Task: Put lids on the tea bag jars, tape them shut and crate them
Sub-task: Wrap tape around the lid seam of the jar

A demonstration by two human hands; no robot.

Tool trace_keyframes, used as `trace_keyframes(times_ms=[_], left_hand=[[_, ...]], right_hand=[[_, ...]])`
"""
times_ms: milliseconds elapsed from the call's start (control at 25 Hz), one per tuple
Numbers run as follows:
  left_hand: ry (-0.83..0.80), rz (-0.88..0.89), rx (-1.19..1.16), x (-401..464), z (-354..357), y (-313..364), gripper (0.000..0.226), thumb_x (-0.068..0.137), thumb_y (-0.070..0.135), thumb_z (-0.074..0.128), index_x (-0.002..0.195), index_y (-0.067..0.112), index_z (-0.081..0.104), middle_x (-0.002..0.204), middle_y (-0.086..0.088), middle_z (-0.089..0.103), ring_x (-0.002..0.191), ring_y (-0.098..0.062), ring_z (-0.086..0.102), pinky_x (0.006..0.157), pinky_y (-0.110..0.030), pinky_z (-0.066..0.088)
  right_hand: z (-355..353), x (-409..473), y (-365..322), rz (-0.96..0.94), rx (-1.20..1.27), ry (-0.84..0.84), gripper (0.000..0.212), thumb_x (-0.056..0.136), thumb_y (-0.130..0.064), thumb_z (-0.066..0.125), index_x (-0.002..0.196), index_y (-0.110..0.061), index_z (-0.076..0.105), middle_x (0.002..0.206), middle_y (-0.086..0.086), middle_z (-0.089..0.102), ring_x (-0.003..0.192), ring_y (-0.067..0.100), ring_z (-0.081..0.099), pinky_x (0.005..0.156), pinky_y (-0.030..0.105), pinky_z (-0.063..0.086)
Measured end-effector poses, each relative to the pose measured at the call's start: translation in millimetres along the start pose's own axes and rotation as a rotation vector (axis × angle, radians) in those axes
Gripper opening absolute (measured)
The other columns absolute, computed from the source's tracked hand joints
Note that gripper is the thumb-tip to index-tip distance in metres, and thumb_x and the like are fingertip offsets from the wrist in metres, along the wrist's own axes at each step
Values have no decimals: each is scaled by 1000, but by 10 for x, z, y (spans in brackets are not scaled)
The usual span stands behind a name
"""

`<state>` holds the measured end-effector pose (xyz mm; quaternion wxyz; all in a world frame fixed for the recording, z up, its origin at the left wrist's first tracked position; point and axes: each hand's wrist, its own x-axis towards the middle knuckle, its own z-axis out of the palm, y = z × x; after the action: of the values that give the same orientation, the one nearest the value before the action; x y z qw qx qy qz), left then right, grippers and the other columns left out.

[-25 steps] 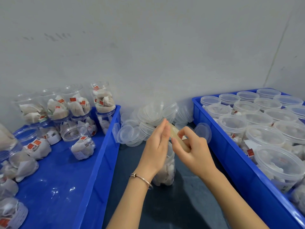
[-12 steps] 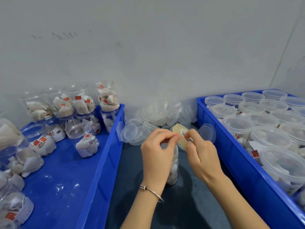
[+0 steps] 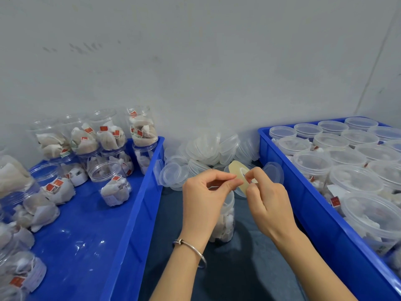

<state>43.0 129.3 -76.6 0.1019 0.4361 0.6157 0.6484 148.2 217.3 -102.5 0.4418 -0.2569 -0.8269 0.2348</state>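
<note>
A lidded jar of tea bags [image 3: 225, 218] stands on the dark table between two blue crates, partly hidden behind my hands. Just above it, my right hand [image 3: 268, 205] holds a roll of clear yellowish tape [image 3: 238, 170] between thumb and fingers. My left hand [image 3: 206, 196] pinches at the tape's edge with thumb and forefinger, right beside the right fingertips. A silver bangle sits on my left wrist.
The left blue crate [image 3: 130, 224] holds several open jars of tea bags [image 3: 115, 187], some stacked. The right blue crate [image 3: 314, 216] is packed with lidded jars [image 3: 312, 164]. A heap of loose clear lids [image 3: 206, 155] lies against the wall behind my hands.
My hands have come together above the jar. The tape roll has turned from edge-on to face-on, and my left fingers have closed from flat into a pinch at the tape.
</note>
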Motion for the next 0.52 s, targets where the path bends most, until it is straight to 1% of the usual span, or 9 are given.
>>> trace_keyframes(times_ms=[80, 160, 240, 320, 360, 440, 520], left_hand=[[-36, -4, 38, -6, 3, 24, 23, 78, 11, 77, 73, 33, 70, 71, 11, 72, 70, -6, 69, 67, -17, 54], [-97, 38, 142, 14, -7, 50, 20, 84, 11, 71, 74, 27, 66, 72, 7, 69, 69, -5, 66, 67, -16, 52], [-130, 150, 315, 84, -38, 94, 13, 89, 12, 65, 78, 19, 62, 76, 6, 63, 73, -8, 61, 70, -18, 49], [-75, 304, 489, 179, -90, 153, 9, 91, 12, 62, 82, 11, 60, 79, 3, 57, 71, -11, 53, 68, -16, 43], [-38, 372, 553, 214, -113, 190, 10, 91, 11, 61, 83, 7, 59, 79, 2, 55, 69, -12, 50, 67, -15, 40], [14, 462, 604, 218, -147, 278, 10, 91, 8, 60, 83, 3, 58, 79, 0, 52, 65, -14, 48, 66, -15, 38], [90, 514, 576, 202, -218, 340, 8, 91, 4, 59, 83, 2, 57, 80, 1, 51, 66, -13, 48, 66, -16, 39]], right_hand=[[11, -15, 5, -6, -6, 5, 50, 78, -41, 24, 92, -6, 57, 42, -10, 34, 43, 11, 34, 50, 28, 25], [13, -14, 17, -7, 6, -5, 48, 79, -42, 25, 93, -9, 56, 42, -7, 39, 42, 12, 34, 50, 27, 25], [-28, 5, 66, -25, 58, -91, 44, 83, -47, 27, 98, -16, 54, 51, -4, 49, 46, 15, 40, 52, 29, 29], [-97, 32, 114, -60, 138, -218, 40, 87, -52, 30, 107, -25, 51, 61, 3, 52, 54, 17, 44, 55, 33, 35], [-129, 45, 128, -79, 170, -261, 38, 89, -53, 30, 108, -27, 50, 64, 4, 50, 57, 18, 44, 58, 36, 37], [-169, 74, 178, -125, 148, -269, 34, 93, -51, 28, 99, -28, 51, 68, -2, 47, 64, 17, 45, 70, 37, 40], [-198, 101, 238, -115, 46, -238, 33, 93, -50, 26, 87, -28, 49, 71, -8, 47, 71, 14, 48, 92, 39, 36]])
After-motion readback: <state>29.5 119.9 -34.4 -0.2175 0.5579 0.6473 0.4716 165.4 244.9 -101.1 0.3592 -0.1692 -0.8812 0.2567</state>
